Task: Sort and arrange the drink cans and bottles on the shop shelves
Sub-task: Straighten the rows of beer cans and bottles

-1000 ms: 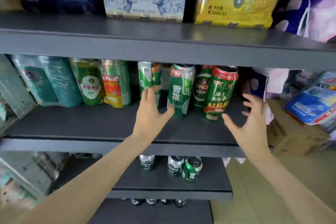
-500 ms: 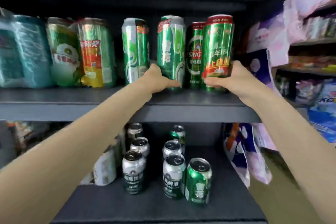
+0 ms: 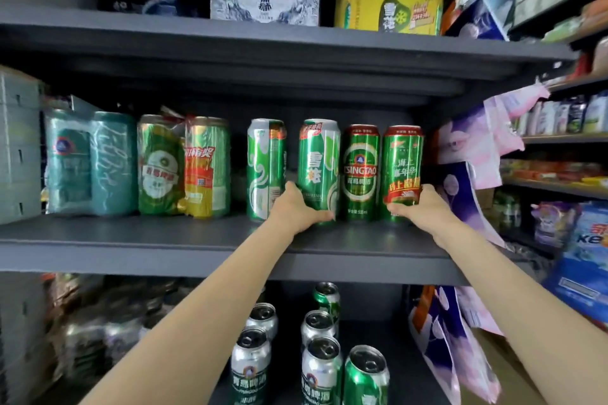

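Several tall beer cans stand upright in a row on the middle dark shelf (image 3: 164, 240). My left hand (image 3: 296, 207) grips the base of a green and silver can (image 3: 318, 161). My right hand (image 3: 418, 207) grips the base of the red-topped green can (image 3: 403, 161) at the row's right end. Between them stands a green Tsingtao can (image 3: 360, 171), untouched. Another green and silver can (image 3: 265, 168) stands just left of my left hand.
Shrink-wrapped can packs (image 3: 184, 164) and teal packs (image 3: 88, 161) fill the shelf's left. Below, several short silver and green cans (image 3: 320, 368) stand on the lower shelf. Boxed packs (image 3: 388, 10) sit on the top shelf. Purple plastic packages (image 3: 460, 154) hang at the right.
Both hands reached in from open air and closed round the bases of two cans. The view dropped, then rose again, bringing the top shelf back into sight.
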Demonstrator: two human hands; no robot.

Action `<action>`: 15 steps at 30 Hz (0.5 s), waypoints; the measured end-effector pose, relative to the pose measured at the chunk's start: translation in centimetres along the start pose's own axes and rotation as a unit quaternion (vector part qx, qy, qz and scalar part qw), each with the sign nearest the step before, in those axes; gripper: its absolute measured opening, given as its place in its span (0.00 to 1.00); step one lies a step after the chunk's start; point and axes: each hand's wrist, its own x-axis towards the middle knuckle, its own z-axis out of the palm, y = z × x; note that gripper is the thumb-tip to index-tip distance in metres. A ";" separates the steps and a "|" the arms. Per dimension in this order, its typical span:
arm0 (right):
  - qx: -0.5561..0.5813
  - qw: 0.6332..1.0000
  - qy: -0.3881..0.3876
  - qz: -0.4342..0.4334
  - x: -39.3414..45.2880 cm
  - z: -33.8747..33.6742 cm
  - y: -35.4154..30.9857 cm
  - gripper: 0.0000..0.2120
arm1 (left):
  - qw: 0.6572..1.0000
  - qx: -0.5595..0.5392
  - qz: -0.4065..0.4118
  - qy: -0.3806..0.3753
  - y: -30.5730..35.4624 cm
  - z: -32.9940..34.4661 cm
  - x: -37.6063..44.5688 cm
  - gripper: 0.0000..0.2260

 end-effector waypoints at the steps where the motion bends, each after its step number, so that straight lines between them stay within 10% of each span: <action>1: -0.016 1.000 0.008 -0.008 -0.3 0.1 -0.2 0.36 | 1.000 -0.024 -0.003 0.007 -0.1 -0.1 -0.2 0.43; 4: -0.052 0.987 0.131 -0.082 -1.6 -0.5 -1.2 0.41 | 0.994 -0.082 0.003 0.071 -1.0 -1.8 -0.9 0.29; 7: -0.059 0.927 0.272 -0.250 -3.6 -0.9 -2.9 0.25 | 0.980 -0.103 0.009 0.168 -3.2 -5.5 -1.4 0.20; 10: -0.066 0.932 0.182 -0.306 -5.8 1.0 -5.1 0.18 | 0.990 -0.027 -0.039 0.131 -4.6 -7.0 -0.8 0.31; 15: -0.084 0.977 0.025 -0.194 -6.5 6.8 -8.8 0.33 | 0.996 0.056 -0.058 0.037 -3.5 -5.9 -0.1 0.43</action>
